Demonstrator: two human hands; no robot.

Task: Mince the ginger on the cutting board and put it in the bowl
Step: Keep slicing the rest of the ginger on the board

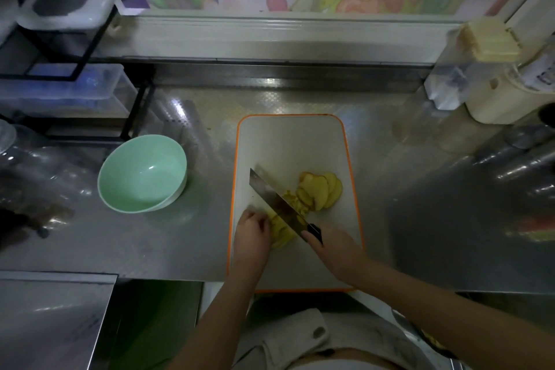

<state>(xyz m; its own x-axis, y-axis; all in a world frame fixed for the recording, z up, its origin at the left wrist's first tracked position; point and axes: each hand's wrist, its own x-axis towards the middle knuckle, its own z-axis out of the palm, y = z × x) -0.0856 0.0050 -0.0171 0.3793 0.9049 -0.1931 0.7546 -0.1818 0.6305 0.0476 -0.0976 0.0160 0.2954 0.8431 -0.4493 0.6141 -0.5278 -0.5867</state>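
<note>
A white cutting board [291, 141] with an orange rim lies on the steel counter in front of me. Yellow ginger slices [322, 191] lie fanned on its right half, and more ginger [280, 228] sits under my fingers nearer the front. My left hand [252, 233] presses down on that ginger with curled fingers. My right hand [333, 246] grips the black handle of a cleaver [274, 197], whose blade runs diagonally up-left across the ginger. A pale green bowl [142, 173], with nothing in it, stands on the counter to the left of the board.
A black wire rack [75, 69] with plastic containers stands at the back left. Clear jars [27, 165] sit at the far left. A cream-lidded dispenser [480, 63] and a cream appliance [507, 99] stand at the back right. Steel tubes [516, 165] lie at the right.
</note>
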